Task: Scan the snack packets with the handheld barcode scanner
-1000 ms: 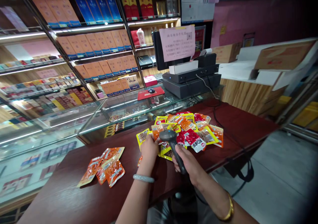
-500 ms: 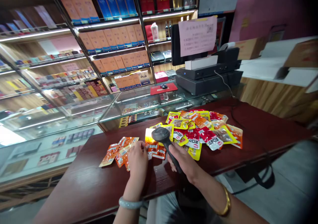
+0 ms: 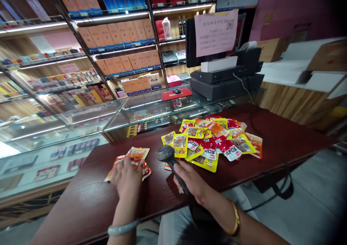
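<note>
My right hand is wrapped round the handle of a black barcode scanner, its head pointing up and left over the table. My left hand rests on a small group of orange snack packets, fingers spread and partly hidden, thumb apart. Part of another orange packet shows beneath the scanner. To the right of the scanner lies a loose heap of snack packets, among them a yellow packet, a red and white packet and several orange ones.
The dark red table adjoins a glass display counter. Behind the heap stand a monitor with a pink paper sign and a black cash drawer. A mouse sits on a red mat. A dark cable runs across the table's back.
My left hand has moved left, from the orange packet by the scanner to the orange group. My right hand has shifted slightly left and down with the scanner.
</note>
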A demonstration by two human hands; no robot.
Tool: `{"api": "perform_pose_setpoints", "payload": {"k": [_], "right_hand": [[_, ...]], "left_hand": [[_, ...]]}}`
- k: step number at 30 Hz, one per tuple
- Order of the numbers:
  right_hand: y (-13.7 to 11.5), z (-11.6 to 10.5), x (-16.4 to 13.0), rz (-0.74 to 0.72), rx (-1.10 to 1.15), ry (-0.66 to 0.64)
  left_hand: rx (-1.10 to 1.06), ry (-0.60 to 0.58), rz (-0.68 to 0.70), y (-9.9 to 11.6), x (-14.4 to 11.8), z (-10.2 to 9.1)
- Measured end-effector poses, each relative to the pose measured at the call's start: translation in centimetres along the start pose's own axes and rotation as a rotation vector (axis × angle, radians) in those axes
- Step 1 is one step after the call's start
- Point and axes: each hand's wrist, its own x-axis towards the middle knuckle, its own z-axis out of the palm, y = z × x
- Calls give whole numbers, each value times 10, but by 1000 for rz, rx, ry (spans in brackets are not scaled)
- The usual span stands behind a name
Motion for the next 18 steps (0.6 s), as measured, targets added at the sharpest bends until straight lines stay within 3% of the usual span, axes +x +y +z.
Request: {"api": "perform_pose_setpoints", "payload": {"k": [5,9,13,18], "right_hand": [[-11,-24,-10,-79,54,117],[-17,-47,-20,-100,87,213],[-20,-61,-28,-113,105,267],[-24,-64,-31,-114,114,285]], "left_hand": [[-73,-146,296,75,-12,8],[-15,-219,363,121,-13,13],[18,-278,368,142,-10,19],[-10,-332,314,141,-8,24]]}}
